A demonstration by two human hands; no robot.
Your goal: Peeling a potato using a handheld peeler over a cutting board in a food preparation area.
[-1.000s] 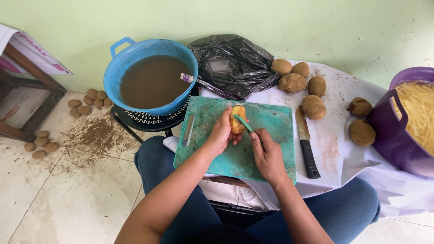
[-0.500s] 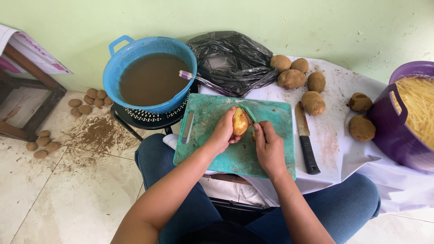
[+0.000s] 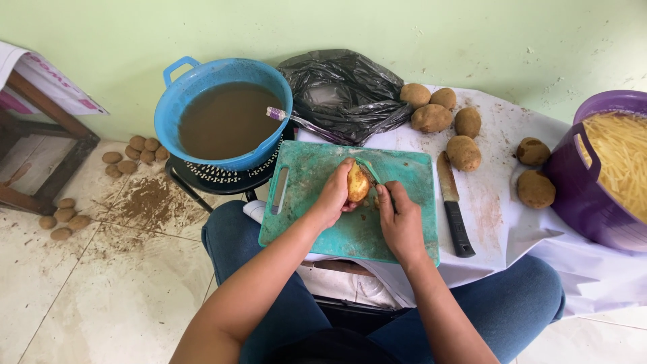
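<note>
My left hand [image 3: 331, 197] grips a partly peeled yellow potato [image 3: 357, 182] above a worn green cutting board [image 3: 303, 216] that rests on my lap. My right hand [image 3: 399, 221] holds a green peeler [image 3: 368, 170] with its blade against the potato's right side. Both hands are close together over the middle of the board.
A blue tub of muddy water [image 3: 226, 118] with a toothbrush [image 3: 296, 121] stands at the left on a black stool. A black bag [image 3: 344, 91], several unpeeled potatoes [image 3: 431, 118], a black-handled knife [image 3: 453, 205] and a purple tub of potato strips [image 3: 606, 168] lie on the white cloth. More potatoes [image 3: 131, 152] sit on the dirty floor.
The potato has been turned in my left hand, and the peeler has moved from its lower side up to its top right edge. My right hand has shifted slightly upward.
</note>
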